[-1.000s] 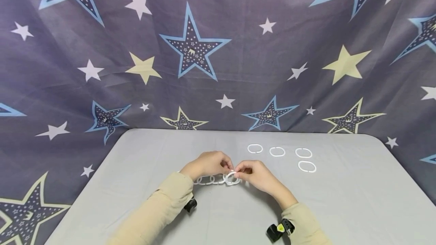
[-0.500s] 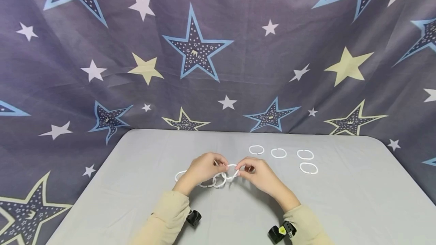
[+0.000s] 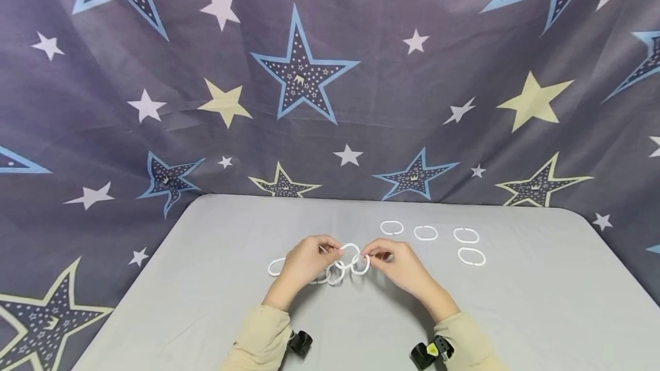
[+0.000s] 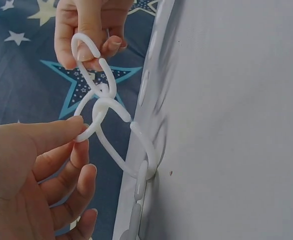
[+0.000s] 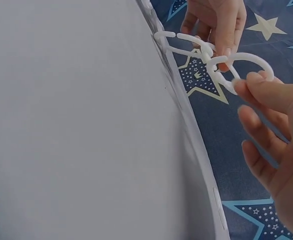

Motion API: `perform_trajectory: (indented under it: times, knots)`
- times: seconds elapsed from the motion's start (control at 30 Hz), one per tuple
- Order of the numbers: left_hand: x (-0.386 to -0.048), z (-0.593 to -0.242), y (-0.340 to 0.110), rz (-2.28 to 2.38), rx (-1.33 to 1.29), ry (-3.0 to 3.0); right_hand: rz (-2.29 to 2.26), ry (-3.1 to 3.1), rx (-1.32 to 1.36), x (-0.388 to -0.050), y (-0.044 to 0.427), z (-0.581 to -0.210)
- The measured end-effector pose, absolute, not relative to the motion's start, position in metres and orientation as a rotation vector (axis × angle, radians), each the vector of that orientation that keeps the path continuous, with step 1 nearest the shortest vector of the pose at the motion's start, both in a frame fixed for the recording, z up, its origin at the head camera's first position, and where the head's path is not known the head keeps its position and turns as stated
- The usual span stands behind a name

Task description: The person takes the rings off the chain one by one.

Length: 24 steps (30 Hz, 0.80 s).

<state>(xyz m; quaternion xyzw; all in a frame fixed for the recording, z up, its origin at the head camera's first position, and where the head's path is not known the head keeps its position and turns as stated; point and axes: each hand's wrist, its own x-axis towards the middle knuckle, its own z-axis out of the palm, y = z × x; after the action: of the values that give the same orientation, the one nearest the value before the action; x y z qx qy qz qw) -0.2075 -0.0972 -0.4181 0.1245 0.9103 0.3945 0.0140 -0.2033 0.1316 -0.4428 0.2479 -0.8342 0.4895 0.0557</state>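
Observation:
My left hand pinches a white oval split link between thumb and forefinger, its other fingers loosely bent. Opposite it, my right hand pinches another white split link by thumb and forefinger. These two links are hooked through each other, held above the table. In the left wrist view, the right hand's link shows a narrow gap in its side. From the left hand's link hangs a chain of more white links, trailing down to the table. Part of this chain is hidden behind the left hand in the head view.
Several loose white links, one of them a split link, lie on the grey-covered table beyond and right of the hands. A star-patterned dark cloth hangs behind the table. Each wrist wears a small black camera.
The hands have moved slightly apart and lifted the joined links. My left hand has shifted left, and the right hand's link now shows hanging from its fingertips. The loose links stay put.

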Motion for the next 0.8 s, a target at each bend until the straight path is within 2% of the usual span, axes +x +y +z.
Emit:
perform_trajectory:
  times: [0.43, 0.8]
  knots:
    - [-0.2082, -0.4212, -0.1012, 1.235, 0.351, 2.851, 1.730, -2.508, 0.872, -0.2031, 0.1375, -0.4461]
    - [-0.2085, -0.4208, -0.1028, 1.234, 0.332, 2.882, 1.641, -2.571, 0.691, -0.2027, 0.1321, -0.4448]
